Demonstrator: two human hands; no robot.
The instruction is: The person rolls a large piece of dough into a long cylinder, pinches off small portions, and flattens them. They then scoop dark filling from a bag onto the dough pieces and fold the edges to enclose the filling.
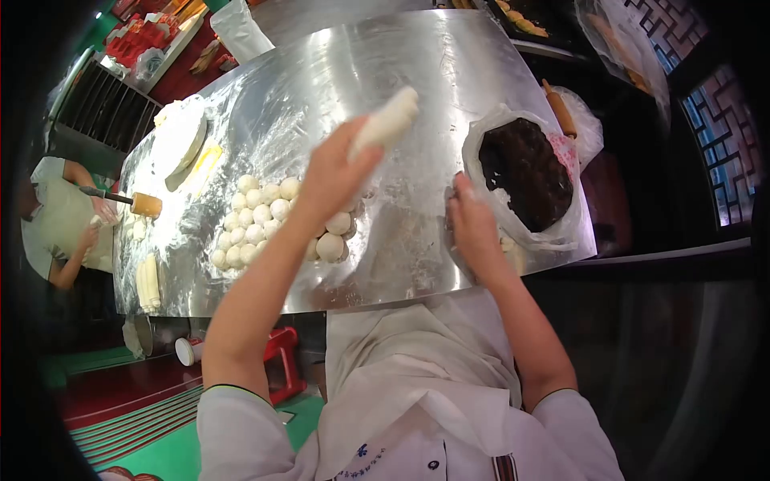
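My left hand [335, 172] grips a thick white roll of dough [387, 122], raised over the middle of the metal table; both are slightly blurred. Below and left of that wrist, several round dough balls [255, 215] sit in close rows, partly hidden by my forearm. On the right, my right hand [475, 224] is low by the tabletop with its fingers bent together. A thin dark edge shows along its inner side, but I cannot make out what it is. Just right of this hand lies an opened plastic bag [513, 230] holding dark brown paste [528, 172].
Flour covers the left half of the metal table [409, 68]. A large dough slab [178, 140], dough strips [147, 282] and a wooden roller [147, 205] lie there. Another person [68, 212] works at the left edge. A rolling pin [559, 110] rests beyond the bag.
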